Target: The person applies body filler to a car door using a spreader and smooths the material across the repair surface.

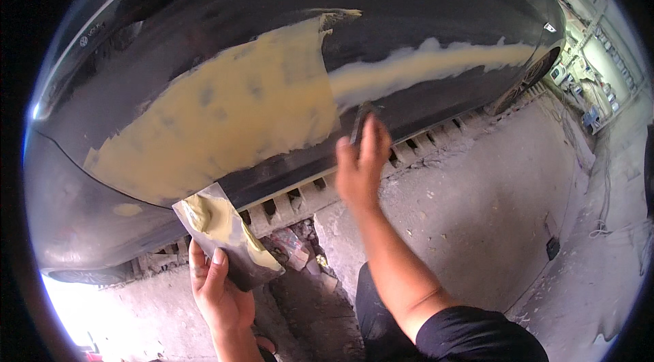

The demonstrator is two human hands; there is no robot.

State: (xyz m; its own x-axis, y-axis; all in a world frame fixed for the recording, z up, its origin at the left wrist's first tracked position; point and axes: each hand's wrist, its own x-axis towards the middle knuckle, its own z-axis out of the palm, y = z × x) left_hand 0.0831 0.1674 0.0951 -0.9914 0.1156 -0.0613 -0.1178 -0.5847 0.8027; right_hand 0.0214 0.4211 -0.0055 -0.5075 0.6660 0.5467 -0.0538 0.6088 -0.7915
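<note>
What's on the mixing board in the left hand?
On the mixing board sits a mound of pale yellow filler paste, with smears along the board's right edge. The surface beneath the paste is covered.

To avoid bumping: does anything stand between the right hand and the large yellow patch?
Nothing visible stands between the right hand and the large yellow patch, except the blurred dark tool that hand holds.

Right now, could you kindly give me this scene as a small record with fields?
Left hand: holding a grey board with yellowish paste on it
Right hand: holding a dark tool, blurred
Car side: dark, with a broad yellow patch and a narrower, pale-edged yellow strip right of it
Ground: pale, dusty
</note>
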